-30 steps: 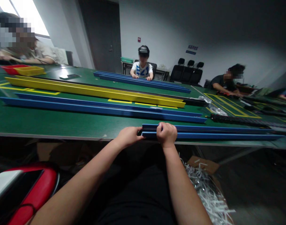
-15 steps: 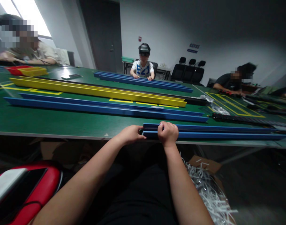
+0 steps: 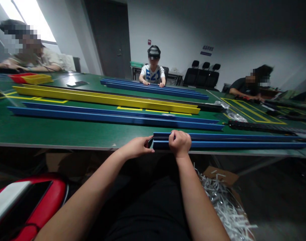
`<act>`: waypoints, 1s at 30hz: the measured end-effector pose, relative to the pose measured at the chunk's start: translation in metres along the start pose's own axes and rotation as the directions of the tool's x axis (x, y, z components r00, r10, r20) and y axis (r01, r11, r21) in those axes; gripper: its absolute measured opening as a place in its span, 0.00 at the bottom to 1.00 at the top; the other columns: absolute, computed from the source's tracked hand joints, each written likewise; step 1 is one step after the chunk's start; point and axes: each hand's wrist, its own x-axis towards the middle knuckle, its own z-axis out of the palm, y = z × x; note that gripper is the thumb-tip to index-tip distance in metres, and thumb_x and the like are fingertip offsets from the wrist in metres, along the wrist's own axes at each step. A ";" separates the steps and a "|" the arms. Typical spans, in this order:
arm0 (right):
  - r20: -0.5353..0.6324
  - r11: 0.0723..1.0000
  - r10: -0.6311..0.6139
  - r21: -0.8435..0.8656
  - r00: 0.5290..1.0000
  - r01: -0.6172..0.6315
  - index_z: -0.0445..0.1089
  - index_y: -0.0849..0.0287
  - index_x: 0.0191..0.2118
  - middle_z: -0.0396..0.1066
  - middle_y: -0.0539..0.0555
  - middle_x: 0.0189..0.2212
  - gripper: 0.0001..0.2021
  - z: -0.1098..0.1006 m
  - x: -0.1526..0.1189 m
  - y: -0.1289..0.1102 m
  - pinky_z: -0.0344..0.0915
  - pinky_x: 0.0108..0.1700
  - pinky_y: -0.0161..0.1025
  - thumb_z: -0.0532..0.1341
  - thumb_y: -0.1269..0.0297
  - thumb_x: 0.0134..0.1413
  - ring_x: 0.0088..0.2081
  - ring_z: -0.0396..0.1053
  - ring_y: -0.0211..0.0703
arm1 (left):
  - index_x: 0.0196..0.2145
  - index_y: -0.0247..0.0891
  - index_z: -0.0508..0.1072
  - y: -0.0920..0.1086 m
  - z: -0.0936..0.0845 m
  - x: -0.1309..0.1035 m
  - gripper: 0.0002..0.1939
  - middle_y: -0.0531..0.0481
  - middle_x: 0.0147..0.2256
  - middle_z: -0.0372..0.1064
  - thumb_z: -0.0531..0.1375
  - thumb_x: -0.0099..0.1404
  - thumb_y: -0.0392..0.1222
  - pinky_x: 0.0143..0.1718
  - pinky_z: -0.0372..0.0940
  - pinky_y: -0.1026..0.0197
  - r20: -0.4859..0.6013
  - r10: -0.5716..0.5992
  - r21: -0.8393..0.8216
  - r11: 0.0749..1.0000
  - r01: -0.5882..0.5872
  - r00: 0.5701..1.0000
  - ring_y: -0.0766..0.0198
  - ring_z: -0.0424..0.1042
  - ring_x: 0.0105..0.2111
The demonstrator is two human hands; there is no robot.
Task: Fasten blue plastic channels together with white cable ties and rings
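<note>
A long blue U-shaped channel point(image 3: 230, 145) lies along the front edge of the green table, reaching far to the right. My right hand point(image 3: 180, 143) is closed around it near its left end, the fist over its near wall. At that left end is my left hand point(image 3: 136, 147), thumb and forefinger spread apart, the tips close to the channel's end. A dark patch shows between these fingers, but I cannot make out what it is. Just behind lies another blue channel point(image 3: 112, 117), and beyond that a yellow channel point(image 3: 105, 100).
Farther back are several blue rails point(image 3: 153, 87) before a seated person point(image 3: 153, 73). Red point(image 3: 19, 78) and yellow trays point(image 3: 39, 79) stand at the left. A black strip point(image 3: 263, 127) lies at right. Below are a box of white shreds point(image 3: 225, 204) and a red stool point(image 3: 55, 190).
My left hand has shifted slightly left and down, its thumb drawing back from the channel's end. My right hand keeps its hold, and the view has moved a little.
</note>
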 end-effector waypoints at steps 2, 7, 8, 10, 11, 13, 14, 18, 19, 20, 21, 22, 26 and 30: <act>-0.001 1.000 0.001 0.000 1.000 -0.001 0.73 0.57 0.32 0.71 0.54 0.27 0.12 0.000 0.000 0.000 0.53 0.42 0.41 0.52 0.63 0.58 0.33 0.65 0.44 | 0.62 0.43 0.61 0.001 -0.002 0.001 0.40 0.53 0.29 0.70 0.62 0.55 0.58 0.26 0.51 0.64 0.008 -0.002 0.008 1.000 0.002 1.000 0.64 0.65 0.26; -0.006 1.000 0.009 -0.006 1.000 -0.009 0.72 0.58 0.31 0.71 0.54 0.26 0.12 -0.002 0.001 -0.002 0.53 0.42 0.41 0.53 0.64 0.58 0.33 0.65 0.44 | 0.58 0.41 0.66 0.003 -0.007 0.002 0.33 0.54 0.28 0.70 0.60 0.57 0.56 0.26 0.51 0.64 0.047 -0.007 -0.049 0.999 0.009 0.999 0.65 0.64 0.26; -0.006 1.000 0.010 -0.005 1.000 -0.010 0.72 0.58 0.31 0.71 0.55 0.27 0.12 -0.002 0.001 -0.002 0.53 0.42 0.41 0.53 0.64 0.57 0.34 0.66 0.44 | 0.59 0.41 0.66 0.003 -0.007 0.001 0.33 0.54 0.28 0.70 0.59 0.58 0.56 0.27 0.52 0.64 0.038 -0.004 -0.059 0.998 0.006 0.999 0.65 0.65 0.26; -0.006 1.000 0.010 -0.002 1.000 -0.010 0.72 0.58 0.31 0.71 0.54 0.26 0.12 -0.002 0.001 -0.002 0.53 0.42 0.41 0.53 0.64 0.58 0.34 0.66 0.44 | 0.60 0.41 0.64 0.005 -0.005 -0.002 0.32 0.53 0.28 0.70 0.58 0.61 0.55 0.27 0.52 0.65 0.000 -0.004 -0.052 0.999 0.004 1.000 0.65 0.65 0.27; -0.005 1.000 0.009 -0.001 1.000 -0.009 0.72 0.58 0.31 0.71 0.54 0.26 0.12 -0.001 0.001 -0.002 0.53 0.42 0.41 0.53 0.64 0.58 0.34 0.66 0.44 | 0.60 0.41 0.64 0.005 -0.004 -0.004 0.31 0.53 0.29 0.70 0.57 0.62 0.54 0.28 0.52 0.64 -0.024 -0.006 -0.037 0.999 0.005 1.000 0.65 0.65 0.27; -0.003 1.000 0.011 -0.001 1.000 -0.011 0.72 0.57 0.31 0.71 0.54 0.27 0.12 -0.001 0.001 -0.001 0.53 0.42 0.41 0.52 0.63 0.58 0.34 0.66 0.44 | 0.60 0.42 0.65 0.007 -0.001 -0.006 0.30 0.52 0.30 0.71 0.56 0.62 0.54 0.28 0.52 0.64 -0.057 -0.014 -0.001 1.000 0.014 0.998 0.64 0.65 0.27; -0.003 1.000 0.012 -0.003 1.000 -0.012 0.72 0.57 0.31 0.71 0.54 0.27 0.12 0.000 0.001 -0.001 0.53 0.42 0.41 0.52 0.63 0.58 0.34 0.66 0.44 | 0.60 0.43 0.65 0.008 -0.001 -0.006 0.30 0.51 0.30 0.71 0.56 0.62 0.54 0.28 0.52 0.64 -0.066 -0.018 0.013 1.000 0.019 0.998 0.64 0.65 0.27; -0.005 1.000 0.012 -0.005 1.000 -0.012 0.72 0.58 0.31 0.71 0.54 0.26 0.12 -0.001 0.001 -0.002 0.54 0.43 0.41 0.52 0.63 0.58 0.34 0.66 0.44 | 0.58 0.45 0.68 0.010 0.000 -0.002 0.28 0.51 0.31 0.73 0.56 0.62 0.55 0.27 0.52 0.64 -0.046 -0.035 0.062 0.997 0.038 0.998 0.63 0.67 0.27; -0.007 1.000 0.010 -0.005 1.000 -0.010 0.72 0.58 0.31 0.71 0.54 0.26 0.12 -0.002 0.001 -0.002 0.54 0.43 0.41 0.53 0.63 0.58 0.34 0.66 0.44 | 0.58 0.46 0.68 0.010 0.000 -0.001 0.28 0.50 0.32 0.73 0.56 0.62 0.56 0.28 0.53 0.64 -0.048 -0.036 0.077 0.996 0.040 0.998 0.63 0.68 0.28; -0.010 1.000 0.009 -0.005 1.000 -0.009 0.72 0.58 0.30 0.71 0.54 0.26 0.12 -0.002 0.001 -0.003 0.54 0.43 0.41 0.53 0.64 0.58 0.34 0.65 0.44 | 0.57 0.46 0.68 0.009 0.000 0.000 0.28 0.50 0.33 0.74 0.56 0.62 0.56 0.28 0.53 0.64 -0.055 -0.036 0.091 0.995 0.041 0.998 0.62 0.68 0.28; -0.013 1.000 0.008 -0.006 1.000 -0.008 0.72 0.58 0.30 0.71 0.54 0.26 0.12 -0.002 0.001 -0.003 0.54 0.43 0.40 0.53 0.64 0.58 0.33 0.65 0.44 | 0.58 0.45 0.68 0.009 0.001 0.000 0.29 0.50 0.34 0.74 0.56 0.61 0.57 0.29 0.54 0.64 -0.065 -0.036 0.104 0.994 0.043 0.997 0.62 0.69 0.29; -0.015 1.000 0.007 -0.008 1.000 -0.007 0.72 0.58 0.30 0.71 0.54 0.26 0.12 -0.003 0.001 -0.003 0.54 0.42 0.40 0.53 0.64 0.58 0.33 0.65 0.44 | 0.58 0.45 0.67 0.009 0.001 0.000 0.30 0.49 0.34 0.74 0.56 0.61 0.57 0.29 0.54 0.64 -0.076 -0.035 0.114 0.993 0.043 0.997 0.61 0.69 0.30; -0.013 1.000 0.007 -0.018 1.000 -0.007 0.72 0.58 0.30 0.71 0.54 0.26 0.12 -0.003 0.001 -0.003 0.54 0.42 0.41 0.52 0.64 0.58 0.33 0.65 0.44 | 0.60 0.44 0.65 0.008 0.003 -0.002 0.31 0.48 0.36 0.75 0.55 0.62 0.58 0.30 0.56 0.64 -0.085 -0.026 0.118 0.992 0.036 0.996 0.60 0.71 0.32; 0.008 1.000 0.005 -0.024 1.000 -0.004 0.72 0.58 0.32 0.71 0.55 0.27 0.13 -0.002 0.001 -0.002 0.53 0.42 0.41 0.52 0.63 0.59 0.34 0.65 0.44 | 0.58 0.45 0.67 0.007 0.000 0.001 0.29 0.48 0.38 0.76 0.53 0.63 0.60 0.32 0.59 0.64 -0.048 -0.042 0.088 0.995 0.046 0.998 0.59 0.72 0.34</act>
